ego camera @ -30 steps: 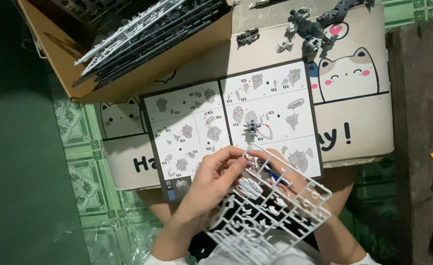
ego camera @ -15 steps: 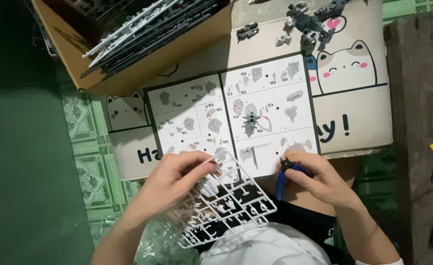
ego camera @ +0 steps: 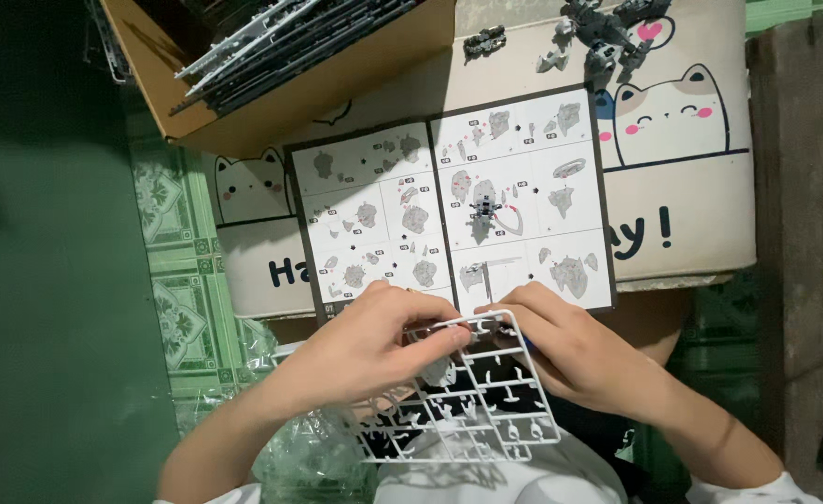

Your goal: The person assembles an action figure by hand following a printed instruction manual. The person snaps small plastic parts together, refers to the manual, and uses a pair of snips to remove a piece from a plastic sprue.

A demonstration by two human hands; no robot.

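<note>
Head view: we see the left hand (ego camera: 369, 350) gripping the white model-kit parts sprue (ego camera: 472, 401) from its left side, and the right hand (ego camera: 570, 350) pinching its top right edge. The sprue sits between both hands, just below the open instruction booklet (ego camera: 449, 205) on the cat-print table (ego camera: 691, 187).

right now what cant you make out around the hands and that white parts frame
- Head view: what the right hand holds, if anything; its fingers curl over the frame's top edge.
- The white parts frame: its left part is covered by the left hand.
- The open instruction sheet: its drawings are too small to follow.
- The cardboard box of frames: cut off by the top edge.
</note>
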